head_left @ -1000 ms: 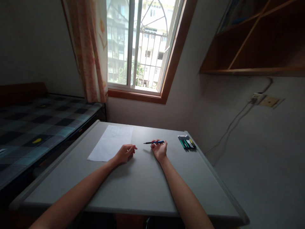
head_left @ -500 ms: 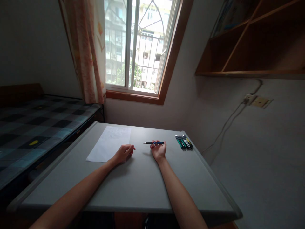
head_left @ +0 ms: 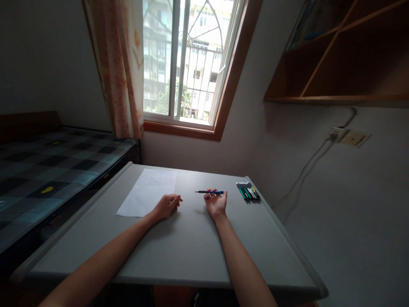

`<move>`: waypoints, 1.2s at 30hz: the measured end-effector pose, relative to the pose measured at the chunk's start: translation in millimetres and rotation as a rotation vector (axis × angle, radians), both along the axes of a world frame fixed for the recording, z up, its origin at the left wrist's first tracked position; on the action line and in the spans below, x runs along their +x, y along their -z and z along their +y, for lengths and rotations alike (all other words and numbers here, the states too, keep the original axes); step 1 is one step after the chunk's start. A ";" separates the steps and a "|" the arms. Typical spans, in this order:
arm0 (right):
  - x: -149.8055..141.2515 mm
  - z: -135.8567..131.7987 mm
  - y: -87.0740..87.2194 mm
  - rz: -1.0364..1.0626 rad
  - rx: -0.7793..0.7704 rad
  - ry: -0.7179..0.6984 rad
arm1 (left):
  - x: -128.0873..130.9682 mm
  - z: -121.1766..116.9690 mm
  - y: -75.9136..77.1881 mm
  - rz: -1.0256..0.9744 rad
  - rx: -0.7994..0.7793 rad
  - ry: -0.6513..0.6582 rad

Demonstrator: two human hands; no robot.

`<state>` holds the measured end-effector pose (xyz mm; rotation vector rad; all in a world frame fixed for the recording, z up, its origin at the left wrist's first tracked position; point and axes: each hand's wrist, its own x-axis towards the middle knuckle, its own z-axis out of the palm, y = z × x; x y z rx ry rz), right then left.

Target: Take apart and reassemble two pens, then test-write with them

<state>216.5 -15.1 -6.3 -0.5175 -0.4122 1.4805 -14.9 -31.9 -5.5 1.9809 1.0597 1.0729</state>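
My right hand [head_left: 216, 204] is turned palm up over the desk, right of the middle. A dark pen with a blue section [head_left: 209, 192] lies level across its fingers, held there, its thin tip pointing left. My left hand [head_left: 167, 206] rests at the lower right corner of a white sheet of paper [head_left: 140, 196], its fingers loosely curled together with nothing visible in them. Faint lines of writing or print show on the upper part of the sheet, too small to read. Right of my right hand, several pens [head_left: 248, 192] lie side by side in a row, mostly black and green.
The grey desk [head_left: 179, 251] has a raised rim along its sides. A checked mattress [head_left: 64, 157] on a bed frame stands to the left. A window with a curtain [head_left: 123, 85] is behind the desk. A wooden shelf [head_left: 319, 100] and a wall socket [head_left: 337, 134] with a cable are at right.
My right hand has moved slightly right, its thumb now held further out, and the pen with it. My left hand has hardly moved. The whole view has shifted a little.
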 end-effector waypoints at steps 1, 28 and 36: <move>0.0 -0.4 -0.4 0.008 0.000 -0.002 | 0.0 0.3 0.3 0.000 0.002 0.003; -0.6 -0.4 -1.3 -0.034 -0.011 0.046 | -0.3 0.4 1.3 0.003 0.012 -0.002; -1.2 -0.6 -1.7 -0.004 -0.018 0.041 | -0.7 0.6 2.3 0.015 0.008 0.003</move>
